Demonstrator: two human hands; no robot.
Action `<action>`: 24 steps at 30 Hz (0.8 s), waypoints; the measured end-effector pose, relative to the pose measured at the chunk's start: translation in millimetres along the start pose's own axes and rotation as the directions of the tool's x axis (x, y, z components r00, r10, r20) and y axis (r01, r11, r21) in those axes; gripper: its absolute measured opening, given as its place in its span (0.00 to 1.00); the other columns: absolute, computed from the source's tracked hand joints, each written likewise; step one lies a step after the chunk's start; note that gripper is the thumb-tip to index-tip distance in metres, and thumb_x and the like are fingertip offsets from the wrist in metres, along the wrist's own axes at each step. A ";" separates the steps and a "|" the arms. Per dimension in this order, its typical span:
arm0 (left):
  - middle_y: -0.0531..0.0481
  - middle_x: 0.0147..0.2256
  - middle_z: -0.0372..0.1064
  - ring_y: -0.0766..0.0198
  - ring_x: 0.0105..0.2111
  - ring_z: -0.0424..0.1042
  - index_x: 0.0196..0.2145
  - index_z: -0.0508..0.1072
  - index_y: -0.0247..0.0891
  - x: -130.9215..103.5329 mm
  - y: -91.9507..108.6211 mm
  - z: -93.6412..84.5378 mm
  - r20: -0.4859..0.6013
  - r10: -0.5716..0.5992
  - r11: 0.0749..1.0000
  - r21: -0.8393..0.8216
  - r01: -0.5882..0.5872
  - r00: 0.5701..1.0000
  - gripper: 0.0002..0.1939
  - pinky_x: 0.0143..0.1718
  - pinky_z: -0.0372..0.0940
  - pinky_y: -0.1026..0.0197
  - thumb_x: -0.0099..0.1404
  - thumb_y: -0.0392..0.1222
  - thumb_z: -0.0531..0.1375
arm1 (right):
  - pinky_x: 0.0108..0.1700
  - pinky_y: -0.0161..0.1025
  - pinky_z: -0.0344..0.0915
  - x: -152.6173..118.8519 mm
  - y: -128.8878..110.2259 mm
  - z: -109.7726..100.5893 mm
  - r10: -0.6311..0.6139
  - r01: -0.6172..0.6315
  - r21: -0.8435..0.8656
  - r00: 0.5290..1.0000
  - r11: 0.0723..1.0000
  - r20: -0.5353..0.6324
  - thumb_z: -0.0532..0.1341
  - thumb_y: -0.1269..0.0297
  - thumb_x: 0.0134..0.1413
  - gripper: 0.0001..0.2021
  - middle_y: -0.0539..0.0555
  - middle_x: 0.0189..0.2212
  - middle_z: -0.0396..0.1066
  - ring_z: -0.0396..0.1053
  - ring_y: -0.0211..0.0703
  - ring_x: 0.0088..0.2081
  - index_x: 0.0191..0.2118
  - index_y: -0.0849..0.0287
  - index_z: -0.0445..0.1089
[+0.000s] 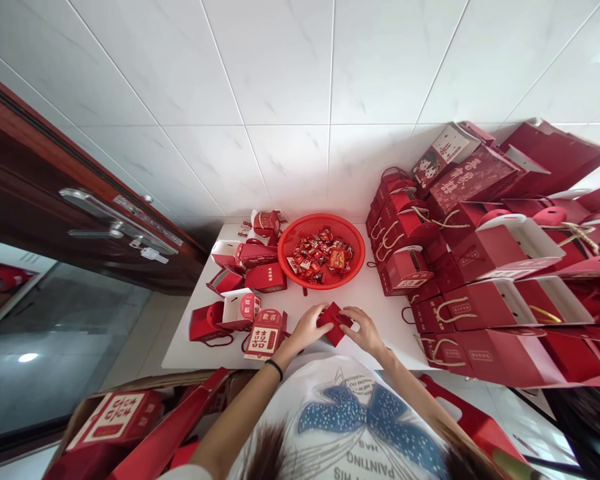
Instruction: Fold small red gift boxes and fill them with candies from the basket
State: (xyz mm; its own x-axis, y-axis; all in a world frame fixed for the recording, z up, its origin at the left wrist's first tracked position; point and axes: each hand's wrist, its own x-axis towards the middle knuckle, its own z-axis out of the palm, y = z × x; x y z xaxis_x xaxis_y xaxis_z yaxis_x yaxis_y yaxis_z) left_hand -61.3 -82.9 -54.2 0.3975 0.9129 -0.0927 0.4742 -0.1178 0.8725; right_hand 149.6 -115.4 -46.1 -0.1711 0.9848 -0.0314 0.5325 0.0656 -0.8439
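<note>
A small red box is held between both hands at the front edge of the white table. My left hand grips its left side, with a dark band on the wrist. On its right side, my right hand closes its fingers on the box near the top edge. Just beyond the hands stands a red plastic basket with many small wrapped sweets in it. What the box holds, if anything, cannot be made out.
Red gift boxes stand on the table's left part. Many red boxes with cord handles are stacked on the right. A carton of red boxes lies at lower left, near a brown door. A tiled wall rises behind.
</note>
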 end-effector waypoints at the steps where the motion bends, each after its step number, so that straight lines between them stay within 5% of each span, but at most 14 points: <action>1: 0.40 0.56 0.69 0.54 0.54 0.71 0.59 0.67 0.38 2.4 -0.7 1.8 -0.010 0.004 1.000 0.000 -0.004 1.000 0.30 0.58 0.64 0.48 0.58 0.35 0.65 | 0.57 0.47 0.65 -0.4 -0.5 -1.4 -0.003 0.003 -0.014 1.000 1.000 0.016 0.62 0.64 0.54 0.15 0.59 0.52 0.72 0.70 0.49 0.54 0.47 0.55 0.76; 4: 0.40 0.56 0.68 0.55 0.54 0.70 0.60 0.66 0.40 8.3 -1.2 3.5 0.022 0.047 0.999 0.007 -0.047 0.999 0.31 0.58 0.64 0.49 0.59 0.32 0.63 | 0.60 0.49 0.63 -3.0 0.2 -4.4 0.007 -0.006 -0.028 0.999 1.000 0.049 0.60 0.65 0.55 0.16 0.59 0.54 0.71 0.68 0.50 0.57 0.49 0.54 0.76; 9: 0.41 0.52 0.70 0.54 0.54 0.71 0.49 0.76 0.40 13.0 2.7 1.0 0.100 0.066 0.995 0.065 -0.073 0.993 0.19 0.58 0.64 0.52 0.60 0.31 0.62 | 0.54 0.46 0.69 -5.0 6.7 -0.1 0.077 -0.076 0.111 0.997 0.991 -0.008 0.58 0.64 0.54 0.19 0.59 0.53 0.72 0.72 0.47 0.50 0.51 0.56 0.74; 16: 0.45 0.44 0.74 0.56 0.42 0.75 0.50 0.75 0.40 11.2 10.2 5.5 -0.099 -0.059 0.983 0.170 0.076 0.993 0.18 0.48 0.69 0.55 0.60 0.37 0.64 | 0.43 0.44 0.73 -2.1 8.3 10.0 0.398 -0.363 0.182 0.891 0.914 -0.219 0.54 0.56 0.54 0.22 0.61 0.49 0.73 0.74 0.45 0.39 0.52 0.59 0.69; 19: 0.46 0.41 0.74 0.59 0.36 0.75 0.46 0.75 0.40 14.2 16.3 6.4 -0.124 -0.099 0.965 0.229 0.125 0.987 0.14 0.42 0.69 0.57 0.61 0.39 0.64 | 0.44 0.45 0.73 1.0 1.3 12.0 0.390 -0.372 0.135 0.909 0.918 -0.149 0.58 0.55 0.52 0.27 0.62 0.53 0.70 0.74 0.47 0.42 0.57 0.58 0.64; 24: 0.46 0.44 0.72 0.57 0.41 0.74 0.38 0.75 0.40 22.3 22.6 7.6 -0.152 -0.094 0.960 0.248 0.130 0.984 0.07 0.42 0.67 0.58 0.60 0.36 0.64 | 0.56 0.46 0.66 6.7 -23.2 15.5 0.324 -0.321 -0.144 0.946 0.936 -0.003 0.62 0.61 0.50 0.35 0.63 0.59 0.63 0.68 0.52 0.56 0.65 0.58 0.55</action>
State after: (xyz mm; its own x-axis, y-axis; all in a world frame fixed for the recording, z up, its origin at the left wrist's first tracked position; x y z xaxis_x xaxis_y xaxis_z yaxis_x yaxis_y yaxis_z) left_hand -35.8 -68.2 -40.2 0.2271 0.9687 -0.0998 0.7016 -0.0917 0.7066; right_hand 123.3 -112.8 -35.0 0.0128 0.9534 -0.3013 0.6724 -0.2312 -0.7032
